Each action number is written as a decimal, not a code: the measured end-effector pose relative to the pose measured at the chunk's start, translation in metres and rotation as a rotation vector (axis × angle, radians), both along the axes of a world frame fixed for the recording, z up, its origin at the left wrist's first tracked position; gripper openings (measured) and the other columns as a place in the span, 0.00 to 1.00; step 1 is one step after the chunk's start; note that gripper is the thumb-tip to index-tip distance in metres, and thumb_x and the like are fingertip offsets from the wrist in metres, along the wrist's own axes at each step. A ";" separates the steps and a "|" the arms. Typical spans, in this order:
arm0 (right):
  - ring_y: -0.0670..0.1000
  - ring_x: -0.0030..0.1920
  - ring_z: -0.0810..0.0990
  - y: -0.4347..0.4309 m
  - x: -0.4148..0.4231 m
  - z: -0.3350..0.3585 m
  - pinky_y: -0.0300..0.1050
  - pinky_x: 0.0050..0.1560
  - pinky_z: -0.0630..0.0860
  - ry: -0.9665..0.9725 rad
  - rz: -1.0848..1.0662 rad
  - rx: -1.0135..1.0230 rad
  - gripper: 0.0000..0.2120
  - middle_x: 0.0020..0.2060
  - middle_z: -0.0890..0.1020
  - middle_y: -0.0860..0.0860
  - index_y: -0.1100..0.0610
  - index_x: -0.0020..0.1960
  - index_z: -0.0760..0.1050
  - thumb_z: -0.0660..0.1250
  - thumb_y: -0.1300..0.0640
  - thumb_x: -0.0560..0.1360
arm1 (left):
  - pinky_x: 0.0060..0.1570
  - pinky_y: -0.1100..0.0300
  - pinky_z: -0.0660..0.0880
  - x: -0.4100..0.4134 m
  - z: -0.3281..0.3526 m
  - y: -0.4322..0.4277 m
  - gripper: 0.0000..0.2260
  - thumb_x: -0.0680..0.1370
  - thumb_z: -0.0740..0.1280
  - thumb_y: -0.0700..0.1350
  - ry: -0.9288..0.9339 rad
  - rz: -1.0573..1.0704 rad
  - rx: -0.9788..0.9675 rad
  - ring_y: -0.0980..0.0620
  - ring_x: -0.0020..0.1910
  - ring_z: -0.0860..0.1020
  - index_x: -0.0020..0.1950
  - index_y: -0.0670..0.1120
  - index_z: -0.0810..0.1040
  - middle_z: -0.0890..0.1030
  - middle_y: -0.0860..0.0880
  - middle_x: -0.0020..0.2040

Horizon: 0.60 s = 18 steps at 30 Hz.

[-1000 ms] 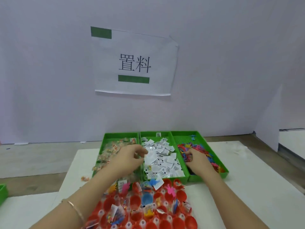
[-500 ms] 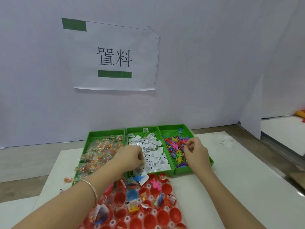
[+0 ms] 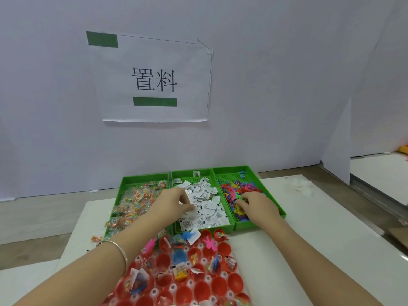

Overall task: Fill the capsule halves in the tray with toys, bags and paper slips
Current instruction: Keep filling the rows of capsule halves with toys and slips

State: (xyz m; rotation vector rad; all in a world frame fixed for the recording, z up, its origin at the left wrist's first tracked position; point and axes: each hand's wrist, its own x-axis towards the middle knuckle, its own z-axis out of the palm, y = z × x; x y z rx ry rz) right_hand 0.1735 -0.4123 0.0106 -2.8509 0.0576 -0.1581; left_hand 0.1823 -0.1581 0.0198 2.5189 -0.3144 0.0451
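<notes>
The middle bin [image 3: 202, 230] holds white paper slips [image 3: 208, 196], their print too small to read. Your left grip [image 3: 174, 204] is in it, fingers curled and pinching slips. Left of it, the bag bin [image 3: 143, 178] holds clear bags [image 3: 136, 199]. Right of it, the toy bin [image 3: 234, 169] holds coloured toys [image 3: 231, 191]. Your right grip [image 3: 258, 206] curls among them, and I cannot tell whether it holds any. In front of it, red capsule halves [image 3: 220, 283] sit in their tray on the tabletop [image 3: 309, 239], several of them filled. Behind it, the wall sign [image 3: 154, 80] reads "置料".

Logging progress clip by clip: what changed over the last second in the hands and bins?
The right hand, raised above the toys half a second ago, has dropped into them, fingers curled; a grip is unclear. The left hand stays pinching at the paper slips. Green bins and capsule tray unchanged.
</notes>
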 end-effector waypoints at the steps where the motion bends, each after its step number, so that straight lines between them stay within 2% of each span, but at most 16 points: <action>1: 0.50 0.36 0.77 -0.001 -0.002 -0.002 0.43 0.35 0.71 -0.042 -0.002 0.050 0.17 0.34 0.79 0.50 0.55 0.38 0.75 0.57 0.48 0.81 | 0.40 0.65 0.71 0.000 0.000 0.000 0.08 0.77 0.69 0.51 -0.001 0.005 -0.010 0.57 0.43 0.76 0.43 0.48 0.75 0.78 0.54 0.43; 3: 0.49 0.30 0.71 -0.003 -0.006 -0.004 0.43 0.31 0.65 -0.165 -0.033 0.214 0.19 0.30 0.74 0.50 0.56 0.33 0.71 0.55 0.53 0.81 | 0.36 0.67 0.69 -0.001 0.000 0.000 0.06 0.78 0.68 0.49 -0.001 0.014 -0.041 0.58 0.41 0.75 0.44 0.49 0.74 0.78 0.54 0.42; 5: 0.47 0.29 0.68 -0.004 -0.010 -0.005 0.44 0.31 0.63 -0.276 -0.051 0.394 0.16 0.29 0.72 0.50 0.55 0.35 0.73 0.57 0.56 0.81 | 0.35 0.67 0.69 -0.001 0.000 0.001 0.04 0.78 0.69 0.47 0.015 0.028 -0.105 0.59 0.41 0.76 0.49 0.50 0.76 0.78 0.54 0.43; 7: 0.42 0.25 0.68 -0.001 -0.015 -0.003 0.37 0.30 0.66 -0.304 -0.024 0.534 0.10 0.28 0.75 0.46 0.50 0.50 0.79 0.60 0.57 0.80 | 0.37 0.67 0.70 -0.001 0.000 0.000 0.08 0.78 0.68 0.46 0.025 0.034 -0.123 0.59 0.41 0.77 0.57 0.49 0.77 0.81 0.53 0.47; 8: 0.41 0.26 0.71 0.002 -0.018 -0.001 0.34 0.30 0.69 -0.299 -0.006 0.581 0.10 0.30 0.78 0.46 0.52 0.56 0.79 0.61 0.58 0.80 | 0.39 0.67 0.69 -0.001 0.000 -0.002 0.09 0.79 0.67 0.46 0.027 0.025 -0.091 0.59 0.40 0.76 0.58 0.47 0.79 0.82 0.51 0.50; 9: 0.40 0.29 0.75 0.006 -0.020 0.000 0.34 0.34 0.74 -0.283 0.010 0.631 0.11 0.34 0.80 0.47 0.54 0.59 0.79 0.62 0.57 0.80 | 0.39 0.68 0.69 -0.001 0.000 -0.004 0.09 0.80 0.65 0.46 0.031 0.015 -0.054 0.60 0.39 0.75 0.58 0.46 0.80 0.82 0.51 0.52; 11: 0.44 0.36 0.80 0.016 -0.026 0.004 0.42 0.42 0.80 -0.232 0.030 0.762 0.10 0.42 0.83 0.49 0.57 0.59 0.76 0.62 0.57 0.80 | 0.36 0.68 0.69 -0.001 0.000 -0.010 0.08 0.81 0.64 0.46 0.041 0.017 -0.048 0.59 0.38 0.75 0.52 0.46 0.81 0.83 0.50 0.51; 13: 0.45 0.35 0.81 0.028 -0.031 0.008 0.42 0.39 0.80 -0.171 0.060 0.934 0.08 0.42 0.84 0.49 0.57 0.58 0.73 0.64 0.58 0.79 | 0.33 0.66 0.70 -0.002 0.000 -0.015 0.06 0.81 0.63 0.46 0.051 0.047 -0.136 0.55 0.36 0.78 0.47 0.48 0.78 0.82 0.49 0.45; 15: 0.47 0.35 0.83 0.043 -0.036 0.013 0.40 0.34 0.80 -0.069 0.089 1.059 0.09 0.41 0.85 0.50 0.57 0.55 0.73 0.68 0.59 0.76 | 0.30 0.62 0.74 -0.004 0.001 -0.019 0.06 0.81 0.63 0.46 0.062 0.083 -0.265 0.53 0.34 0.81 0.45 0.48 0.76 0.82 0.49 0.42; 18: 0.48 0.41 0.83 0.063 -0.037 0.014 0.41 0.35 0.80 0.026 0.123 1.073 0.05 0.44 0.83 0.49 0.55 0.50 0.79 0.69 0.54 0.76 | 0.33 0.56 0.79 -0.007 0.007 -0.027 0.06 0.81 0.63 0.45 0.073 0.115 -0.442 0.54 0.34 0.83 0.47 0.45 0.76 0.82 0.48 0.43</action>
